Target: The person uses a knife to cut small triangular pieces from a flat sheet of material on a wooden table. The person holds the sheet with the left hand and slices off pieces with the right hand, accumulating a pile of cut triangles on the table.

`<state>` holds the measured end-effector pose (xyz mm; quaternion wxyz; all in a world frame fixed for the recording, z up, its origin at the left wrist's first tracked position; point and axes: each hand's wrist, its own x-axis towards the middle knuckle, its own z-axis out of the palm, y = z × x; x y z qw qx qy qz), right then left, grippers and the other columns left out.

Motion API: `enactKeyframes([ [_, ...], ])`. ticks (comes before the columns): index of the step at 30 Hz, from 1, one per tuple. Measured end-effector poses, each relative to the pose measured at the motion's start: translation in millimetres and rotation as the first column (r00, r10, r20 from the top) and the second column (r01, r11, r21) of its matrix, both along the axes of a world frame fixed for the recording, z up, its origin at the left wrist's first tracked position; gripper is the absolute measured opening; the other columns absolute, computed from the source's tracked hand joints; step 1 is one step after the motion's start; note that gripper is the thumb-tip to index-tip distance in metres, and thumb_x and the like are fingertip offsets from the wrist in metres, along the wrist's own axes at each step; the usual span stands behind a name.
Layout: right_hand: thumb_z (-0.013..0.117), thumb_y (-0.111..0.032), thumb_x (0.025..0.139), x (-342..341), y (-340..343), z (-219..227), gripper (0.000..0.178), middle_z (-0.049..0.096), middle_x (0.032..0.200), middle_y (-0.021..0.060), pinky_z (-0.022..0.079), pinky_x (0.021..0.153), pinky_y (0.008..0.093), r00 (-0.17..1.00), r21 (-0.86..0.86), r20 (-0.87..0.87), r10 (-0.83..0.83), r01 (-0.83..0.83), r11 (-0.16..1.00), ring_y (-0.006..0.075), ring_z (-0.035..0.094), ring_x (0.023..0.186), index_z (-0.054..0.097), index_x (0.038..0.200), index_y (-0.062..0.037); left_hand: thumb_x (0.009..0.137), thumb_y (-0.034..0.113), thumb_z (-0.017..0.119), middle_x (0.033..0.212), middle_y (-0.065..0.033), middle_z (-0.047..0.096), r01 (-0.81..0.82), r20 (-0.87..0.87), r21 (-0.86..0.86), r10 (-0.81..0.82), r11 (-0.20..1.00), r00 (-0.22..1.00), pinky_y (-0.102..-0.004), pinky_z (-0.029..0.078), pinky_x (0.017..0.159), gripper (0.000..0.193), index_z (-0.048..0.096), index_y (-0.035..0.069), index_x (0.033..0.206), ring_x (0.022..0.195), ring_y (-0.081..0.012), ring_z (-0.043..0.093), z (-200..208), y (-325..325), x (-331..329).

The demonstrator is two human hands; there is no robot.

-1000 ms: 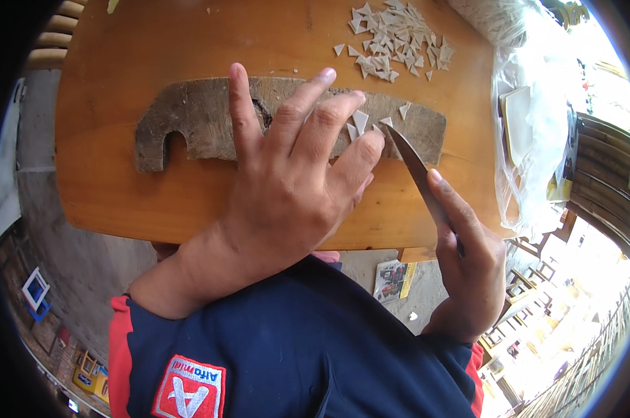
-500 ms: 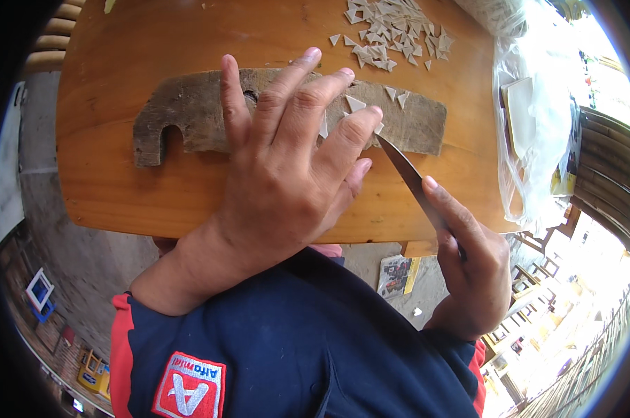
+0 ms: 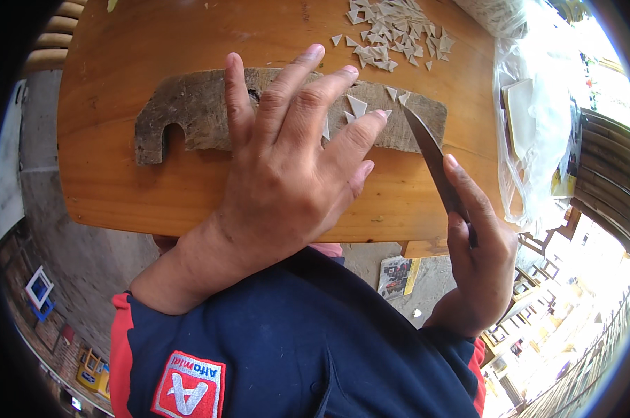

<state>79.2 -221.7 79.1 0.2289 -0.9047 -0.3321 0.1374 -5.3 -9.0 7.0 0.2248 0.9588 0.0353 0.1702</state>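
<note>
nearby, pale chips (image 3: 396,31) lie beyond the board (image 3: 200,115), clear plastic (image 3: 546,182) rightward.

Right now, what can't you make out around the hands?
In the head view:
Wooden board: middle partly covered by the left hand.
Left palm: hidden by the hand's back.
Knife: handle mostly hidden by the right hand.
Pile of pale pieces: meets the upper edge, possibly cut off.
Plastic bag: outer side washed out by glare.

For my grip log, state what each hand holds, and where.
Right hand: knife, held by the handle, index finger along the blade; left hand: nothing visibly gripped.
</note>
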Motion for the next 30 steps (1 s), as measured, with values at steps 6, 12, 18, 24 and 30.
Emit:
enactKeyframes([
  [6, 0.051, 0.015, 0.084, 8.9, 4.9, 4.8, 0.057, 0.074, 0.097, 0.0155, 0.053, 0.070, 0.0288, 0.997, -0.110, -0.016, 0.079, -0.081, 0.991, 0.0149, 0.065, 0.071, 0.067, 0.134, -0.0046, 0.078, 0.021, 0.079, 0.141, -0.0111, 0.056, 0.011, 0.013, -0.001, -0.011, 1.000, 1.000, -0.0710, 0.010, 0.119, 0.042, 0.075, 0.023, 0.120, 0.142, -0.0356, 0.042, -2.5, -1.5, 1.1],
  [12, 0.053, 0.018, 0.078, 24.8, 0.7, -1.9, 0.063, 0.071, 0.083, 0.0110, 0.052, 0.064, 0.0283, 0.979, -0.174, 0.053, 0.199, -0.187, 0.967, 0.0137, 0.061, 0.063, 0.069, 0.133, -0.0075, 0.078, 0.019, 0.078, 0.141, -0.0110, 0.056, 0.007, 0.028, 0.012, -0.007, 1.000, 1.000, -0.0707, 0.010, 0.119, 0.040, 0.077, 0.023, 0.117, 0.143, -0.0360, 0.041, -5.0, -1.5, 1.5],
  [18, 0.054, 0.018, 0.076, 32.9, -0.8, 0.4, 0.066, 0.069, 0.080, 0.0107, 0.051, 0.062, 0.0290, 0.970, -0.204, 0.043, 0.241, -0.228, 0.952, 0.0142, 0.060, 0.061, 0.069, 0.134, -0.0090, 0.079, 0.019, 0.077, 0.141, -0.0112, 0.056, 0.007, 0.026, 0.000, -0.007, 1.000, 1.000, -0.0705, 0.011, 0.119, 0.037, 0.078, 0.023, 0.116, 0.142, -0.0362, 0.041, -4.5, -1.1, 1.1],
  [24, 0.057, 0.018, 0.078, 28.6, 3.5, 3.7, 0.065, 0.069, 0.080, 0.0118, 0.052, 0.064, 0.0312, 0.964, -0.257, 0.057, 0.259, -0.236, 0.937, 0.0174, 0.062, 0.062, 0.068, 0.136, -0.0090, 0.079, 0.020, 0.077, 0.141, -0.0111, 0.057, 0.008, 0.037, 0.003, -0.008, 1.000, 0.999, -0.0704, 0.011, 0.119, 0.036, 0.078, 0.023, 0.116, 0.143, -0.0364, 0.041, -4.8, -1.5, 1.5],
  [30, 0.058, 0.017, 0.081, 23.8, 7.5, 1.2, 0.059, 0.075, 0.101, 0.0174, 0.056, 0.073, 0.0339, 0.981, -0.195, -0.026, 0.190, -0.191, 0.962, 0.0248, 0.073, 0.078, 0.066, 0.135, -0.0062, 0.080, 0.020, 0.076, 0.141, -0.0108, 0.058, -0.020, 0.022, 0.032, 0.019, 0.999, 1.000, -0.0706, 0.012, 0.118, 0.035, 0.079, 0.023, 0.114, 0.143, -0.0369, 0.041, -4.8, 0.6, 0.6],
])
